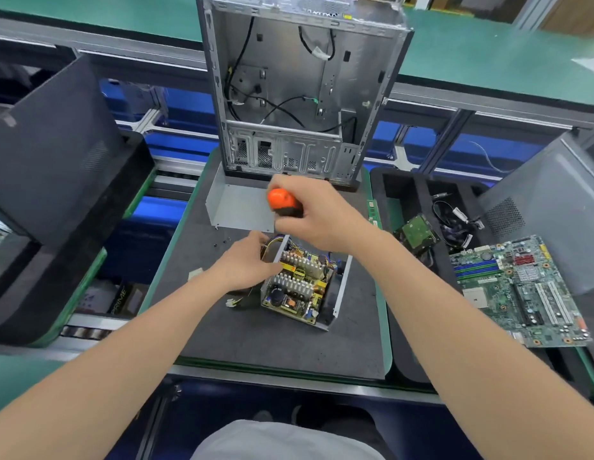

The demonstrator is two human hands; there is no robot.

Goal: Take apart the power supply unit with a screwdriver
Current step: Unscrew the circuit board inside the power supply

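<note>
Grey matting (pixel 256 343) is carrying the opened power supply unit (pixel 302 287) at centre; left hand (pixel 246 263) is gripping its left wall, right hand (pixel 319 214) is clutching the orange-handled screwdriver (pixel 282 202) above its far end.

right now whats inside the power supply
Circuit board with heatsinks, capacitors and coloured wires at the far end. The right hand covers the far corner and the screwdriver's tip; the left hand gripping the casing hides some wires.
</note>
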